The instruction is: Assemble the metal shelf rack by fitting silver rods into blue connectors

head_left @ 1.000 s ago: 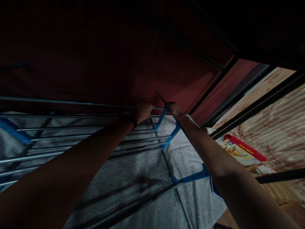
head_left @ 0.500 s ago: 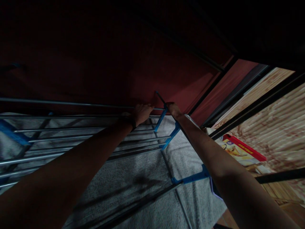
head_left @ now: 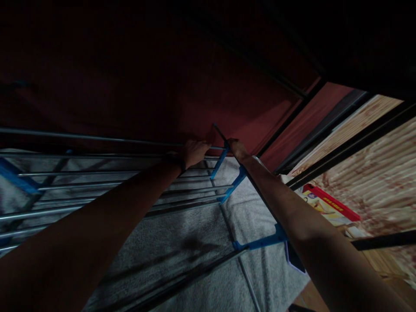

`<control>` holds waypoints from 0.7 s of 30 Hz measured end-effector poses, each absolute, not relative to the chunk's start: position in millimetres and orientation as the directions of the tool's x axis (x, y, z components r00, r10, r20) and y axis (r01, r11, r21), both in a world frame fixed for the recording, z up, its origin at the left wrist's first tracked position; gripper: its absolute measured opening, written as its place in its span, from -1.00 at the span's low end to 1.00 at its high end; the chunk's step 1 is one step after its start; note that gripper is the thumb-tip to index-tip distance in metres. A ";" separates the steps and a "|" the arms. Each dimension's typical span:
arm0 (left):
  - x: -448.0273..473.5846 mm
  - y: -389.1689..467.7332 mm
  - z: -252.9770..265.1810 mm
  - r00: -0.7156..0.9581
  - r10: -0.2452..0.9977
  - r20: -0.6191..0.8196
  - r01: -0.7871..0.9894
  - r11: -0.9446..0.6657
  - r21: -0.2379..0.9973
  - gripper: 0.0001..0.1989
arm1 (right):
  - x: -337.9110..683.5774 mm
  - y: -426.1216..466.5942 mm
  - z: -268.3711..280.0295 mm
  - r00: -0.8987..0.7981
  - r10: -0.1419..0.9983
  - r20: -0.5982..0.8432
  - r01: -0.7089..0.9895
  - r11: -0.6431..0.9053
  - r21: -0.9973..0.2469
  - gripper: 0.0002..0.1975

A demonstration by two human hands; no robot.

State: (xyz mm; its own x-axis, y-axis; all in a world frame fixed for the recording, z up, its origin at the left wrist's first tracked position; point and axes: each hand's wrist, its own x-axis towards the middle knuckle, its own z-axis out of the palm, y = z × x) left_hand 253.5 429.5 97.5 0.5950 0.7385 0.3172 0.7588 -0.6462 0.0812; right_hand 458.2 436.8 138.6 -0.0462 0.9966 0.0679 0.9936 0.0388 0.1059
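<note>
The left hand (head_left: 194, 152) and right hand (head_left: 236, 148) are both clenched on the far corner of the drying rack (head_left: 224, 161), seemingly mid-adjustment, so shifting it next would call for both pulling evenly.

Far edge: left hand (head_left: 194, 151) and right hand (head_left: 236, 147) both lie at the top rail (head_left: 97, 139) of the drying rack (head_left: 182, 190), hard against the dark red cloth (head_left: 146, 86); no open room behind them.
Rack top: parallel metal bars run across, with narrow gaps between; fingers could slip through, a whole hand hardly.
Blue brackets (head_left: 227, 173): they block the rack's right end just beside the right forearm.
Below the bars: grey towel (head_left: 182, 255) lies under the rack.
Right side: black frame bars (head_left: 341, 156) cross the way; book (head_left: 328, 206) lies beyond.
Near side: both forearms span the rack.
</note>
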 end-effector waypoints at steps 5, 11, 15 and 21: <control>253.6 431.9 101.2 0.611 0.731 0.302 0.749 -0.658 0.077 -0.53 | 454.6 435.6 139.0 0.021 0.997 0.069 0.997 -0.026 0.078 -0.60; 252.8 434.2 103.1 0.605 0.736 0.304 0.757 -0.650 0.067 -0.53 | 454.2 434.6 140.3 0.022 0.998 0.065 0.994 -0.029 0.107 -0.62; 253.3 437.9 103.1 0.623 0.737 0.261 0.756 -0.654 0.041 -0.59 | 454.6 434.1 140.3 0.015 0.997 0.073 0.993 -0.024 0.118 -0.59; 254.3 438.2 104.5 0.621 0.738 0.264 0.749 -0.658 0.077 -0.63 | 453.6 434.6 139.2 0.004 0.998 0.067 0.990 -0.013 0.138 -0.59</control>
